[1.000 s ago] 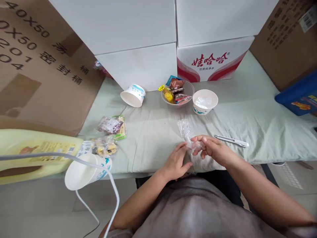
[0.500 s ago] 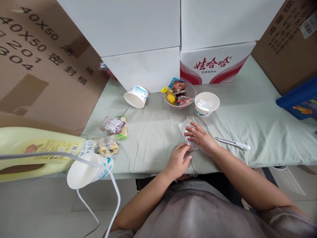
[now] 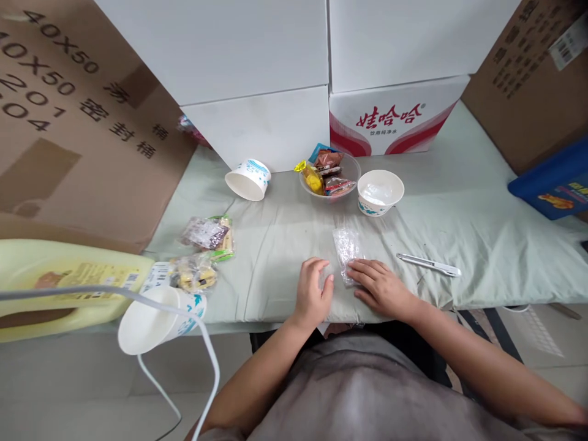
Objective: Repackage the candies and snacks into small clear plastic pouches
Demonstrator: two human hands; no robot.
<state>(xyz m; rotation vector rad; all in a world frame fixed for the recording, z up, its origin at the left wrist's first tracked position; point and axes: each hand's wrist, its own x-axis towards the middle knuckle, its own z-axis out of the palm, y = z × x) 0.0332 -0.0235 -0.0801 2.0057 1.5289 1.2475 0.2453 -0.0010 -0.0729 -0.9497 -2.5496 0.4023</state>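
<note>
A crinkled clear plastic wrapper (image 3: 345, 244) lies flat on the green cloth in front of me. My right hand (image 3: 377, 286) rests on its lower right part, fingers stretched out and palm down. To the left of the wrapper, my left hand (image 3: 314, 293) is held apart from it, thumb and fingers spread with nothing between them. A white utility knife (image 3: 428, 264) lies right of my right hand. Behind the wrapper stand a clear bowl (image 3: 331, 192) of packaged snacks and an upright paper bowl (image 3: 377, 207) with something clear and shiny inside.
Another paper bowl (image 3: 250, 179) lies tipped near the white boxes (image 3: 257, 128). At left are wrapped snacks (image 3: 209, 236), a yellow jug (image 3: 68, 275) and a tilted paper bowl (image 3: 138, 327) at the table edge, crossed by a white cable (image 3: 212, 361). Cardboard boxes (image 3: 92, 184) flank the cloth.
My left hand has drawn back to the left, away from the wrapper. My right hand has shifted down toward me and now lies flatter on the wrapper's near part.
</note>
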